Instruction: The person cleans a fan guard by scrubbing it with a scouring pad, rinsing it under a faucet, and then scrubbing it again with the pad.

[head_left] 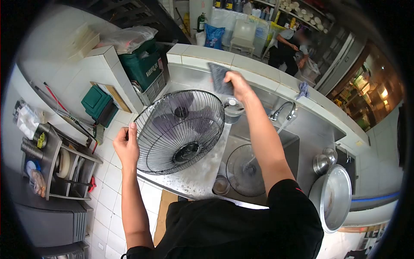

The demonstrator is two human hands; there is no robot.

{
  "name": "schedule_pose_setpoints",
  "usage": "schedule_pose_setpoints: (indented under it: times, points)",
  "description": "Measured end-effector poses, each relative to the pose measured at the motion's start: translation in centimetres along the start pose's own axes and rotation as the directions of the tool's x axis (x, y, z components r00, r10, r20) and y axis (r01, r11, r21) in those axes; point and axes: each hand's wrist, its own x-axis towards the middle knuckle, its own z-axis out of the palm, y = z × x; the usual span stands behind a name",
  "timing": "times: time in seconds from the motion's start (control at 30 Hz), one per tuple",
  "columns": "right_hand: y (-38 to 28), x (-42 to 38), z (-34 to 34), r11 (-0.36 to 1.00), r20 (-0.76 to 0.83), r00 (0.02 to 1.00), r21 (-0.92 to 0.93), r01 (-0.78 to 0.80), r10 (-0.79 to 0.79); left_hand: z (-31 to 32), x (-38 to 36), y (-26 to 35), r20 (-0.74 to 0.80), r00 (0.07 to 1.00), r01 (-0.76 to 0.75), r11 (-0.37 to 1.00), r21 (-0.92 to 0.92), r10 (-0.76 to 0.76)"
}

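My left hand (pixel 128 144) is closed on the left rim of a black wire fan guard (pixel 161 149), which stands tilted on the wet steel counter (pixel 183 182). Purplish fan blades (pixel 166 123) show through its wires. In my raised right hand (pixel 239 86) is a dark grey scouring pad (pixel 221 78), held above the guard's upper right edge. Below my right forearm, a second round wire guard (pixel 238 168) lies in the sink (pixel 282 149), partly hidden by the arm. Water runs from the faucet (pixel 284 111) into the sink.
A small metal cup (pixel 221 184) stands by the sink's left edge. A large metal basin (pixel 335 198) and steel bowls (pixel 322 163) are at the right. Behind the tiled ledge (pixel 246 67), a person (pixel 286 49) bends by a bin. Green containers (pixel 140 67) stand at the left.
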Motion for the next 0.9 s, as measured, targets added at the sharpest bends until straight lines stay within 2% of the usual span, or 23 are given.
schedule_pose_setpoints:
  times: [0.03, 0.07, 0.1, 0.17, 0.23, 0.3, 0.43, 0.5, 0.57, 0.6, 0.63, 0.67, 0.7, 0.77, 0.83, 0.9]
  points:
    - [-0.1, 0.4, -1.9, 0.958, -0.147, 0.989, -0.283, -0.044, 0.002, 0.0, 0.0, 0.2, -0.001, 1.0, -0.002, 1.0, 0.005, 0.002]
    - [0.5, 0.8, -2.5, 0.782, -0.299, 0.952, -0.577, -0.235, 0.066, -0.2, 0.0, 0.5, 0.004, 1.0, 0.01, 0.999, 0.038, -0.01]
    - [1.2, 1.3, -2.9, 0.494, -0.451, 0.89, -0.761, -0.421, 0.063, -0.3, 0.0, 0.6, 0.005, 1.0, 0.02, 0.997, 0.071, -0.02]
    - [4.4, 0.4, -3.1, 0.142, -0.347, 0.923, -0.918, -0.37, 0.163, 0.2, -0.1, 0.7, -0.031, 1.0, 0.005, 0.997, 0.078, -0.003]
    - [9.8, 1.3, -4.1, -0.092, -0.159, 0.933, -0.986, -0.136, 0.324, 0.4, -0.2, 0.7, 0.028, 0.999, 0.019, 1.0, 0.0, -0.019]
    - [16.8, 4.3, -6.6, 0.074, -0.03, 0.922, -0.995, -0.064, 0.387, 0.8, -0.2, 1.6, 0.041, 0.999, 0.018, 0.998, 0.057, -0.021]
    - [14.2, 3.9, -6.8, 0.098, 0.007, 0.952, -0.995, -0.024, 0.305, 1.0, -0.2, 1.2, 0.063, 0.995, 0.065, 0.992, 0.103, -0.072]
    - [6.1, 0.5, -5.2, 0.445, -0.128, 0.983, -0.879, -0.174, 0.132, 1.4, 0.2, 1.8, 0.078, 0.994, 0.066, 0.991, 0.113, -0.075]
    - [1.5, -3.9, -3.9, 0.648, -0.147, 0.986, -0.759, -0.06, -0.081, 1.7, 0.2, 3.5, 0.088, 0.995, 0.035, 0.982, 0.188, -0.052]
    - [-0.3, -6.3, -3.2, 0.641, -0.155, 0.985, -0.765, -0.067, -0.082, 1.9, 0.1, 4.3, 0.103, 0.994, 0.012, 0.978, 0.208, -0.034]
    - [-2.0, -8.7, -2.3, 0.658, -0.056, 0.951, -0.735, 0.167, -0.304, 2.3, 0.0, 4.8, 0.112, 0.993, 0.012, 0.981, 0.195, -0.035]
    - [-3.4, -10.9, -1.4, 0.617, 0.028, 0.857, -0.682, 0.393, -0.515, 2.6, -0.1, 5.2, 0.122, 0.993, -0.015, 0.981, 0.196, -0.01]
    - [-4.9, -12.7, -0.6, 0.61, 0.021, 0.856, -0.693, 0.384, -0.516, 3.0, -0.2, 5.6, 0.129, 0.991, -0.042, 0.98, 0.196, 0.016]
    - [-7.1, -15.4, 1.5, 0.102, 0.337, 0.653, -0.837, 0.537, -0.678, 3.7, -0.5, 6.3, 0.146, 0.989, -0.063, 0.983, 0.17, 0.038]
    - [-7.7, -16.4, 5.2, -0.067, 0.417, 0.596, -0.852, 0.519, -0.686, 4.3, -0.9, 7.1, 0.181, 0.98, -0.12, 0.962, 0.245, 0.076]
    - [-8.4, -17.1, 9.9, -0.095, 0.417, 0.496, -0.829, 0.552, -0.762, 5.0, -1.5, 8.6, 0.228, 0.972, -0.121, 0.954, 0.275, 0.057]
